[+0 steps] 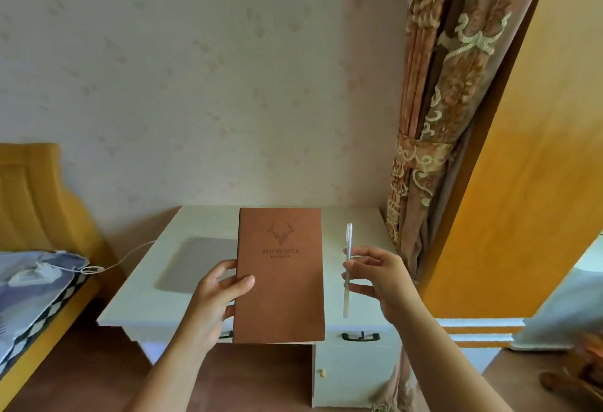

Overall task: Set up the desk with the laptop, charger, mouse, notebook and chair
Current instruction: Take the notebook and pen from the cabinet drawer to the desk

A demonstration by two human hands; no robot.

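Note:
A brown notebook (280, 276) with a deer emblem on its cover is held upright in the air above the white desk (137, 294). My left hand (218, 297) grips its left edge, thumb on the cover. My right hand (375, 278) pinches a thin clear pen (347, 268), held upright to the right of the notebook. A closed grey laptop (195, 263) lies flat on the desk, partly hidden behind the notebook. A white cable (127, 258) runs from the desk's left side towards the bed.
A bed (36, 284) with a patterned blue cover and yellow headboard stands to the left. A tied-back patterned curtain (434, 137) hangs at the desk's right. An orange wooden panel (535, 157) rises further right. Drawer handles (360, 336) show on the desk front.

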